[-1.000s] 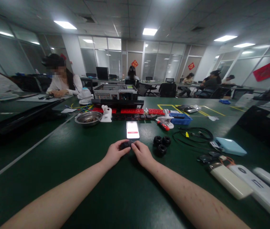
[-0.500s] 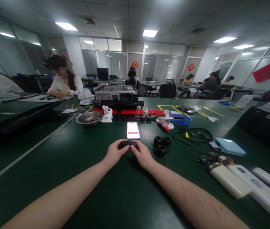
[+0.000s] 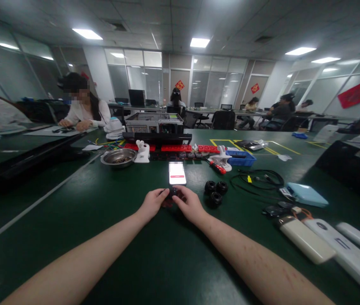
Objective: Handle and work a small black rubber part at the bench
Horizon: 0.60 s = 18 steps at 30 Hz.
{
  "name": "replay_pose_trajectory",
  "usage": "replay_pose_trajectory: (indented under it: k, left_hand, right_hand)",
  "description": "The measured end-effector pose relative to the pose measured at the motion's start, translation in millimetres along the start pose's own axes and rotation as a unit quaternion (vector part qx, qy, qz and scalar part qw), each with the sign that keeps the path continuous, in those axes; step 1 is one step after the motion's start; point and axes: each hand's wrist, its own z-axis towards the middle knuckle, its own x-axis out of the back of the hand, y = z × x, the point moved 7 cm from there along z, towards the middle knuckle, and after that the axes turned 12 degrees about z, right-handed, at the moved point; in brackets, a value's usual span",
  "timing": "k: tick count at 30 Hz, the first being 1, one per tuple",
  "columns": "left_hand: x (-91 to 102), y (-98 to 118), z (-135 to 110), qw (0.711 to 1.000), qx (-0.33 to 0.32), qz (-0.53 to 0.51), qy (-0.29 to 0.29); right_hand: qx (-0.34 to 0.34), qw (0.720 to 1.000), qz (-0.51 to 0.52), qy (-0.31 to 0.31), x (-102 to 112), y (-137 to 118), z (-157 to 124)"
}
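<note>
- Small black object [image 3: 173, 192] — rounded, partly hidden — just on the near side of the lit phone [image 3: 177, 174].
- Left hand [image 3: 150, 204], right hand [image 3: 190, 204]: both curled nearly closed, pinching it.

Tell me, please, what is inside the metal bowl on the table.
Inside the metal bowl lie small brownish pieces, too small to identify. What lies under them cannot be seen, and the near wall hides its own inner side.
</note>
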Motion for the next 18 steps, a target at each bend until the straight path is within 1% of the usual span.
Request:
replay_pose_trajectory:
  k: [3,5,8,11,14,18]
  left_hand:
    - [2.0,-0.5,0.4,1.0,0.006,-0.006,0.009]
    - [3.5,2.4,-1.7,1.0,0.004,-0.005,0.02]
    - [6.4,8.3,-6.3,0.999,-0.002,0.004,0.044]
    - [8.3,14.6,-9.5,0.997,-0.028,0.039,0.059]
    - [5.4,18.2,-10.3,0.993,-0.063,0.089,0.048]
    - [-0.8,15.9,-8.7,0.99,-0.092,0.104,0.025]
  right_hand:
    - [0.018,1.0,0.007,-0.016,-2.1,-4.3,-2.2]
    - [0.012,1.0,0.01,-0.016,-3.1,-3.6,-2.9]
    - [-0.032,0.999,0.035,0.0,-2.4,3.7,-2.5]
    - [-0.07,0.996,0.047,0.033,2.2,11.0,-0.9]
    - [-0.084,0.995,0.033,0.045,5.6,14.9,1.2]
    - [-0.094,0.995,0.014,0.037,5.9,18.2,3.0]
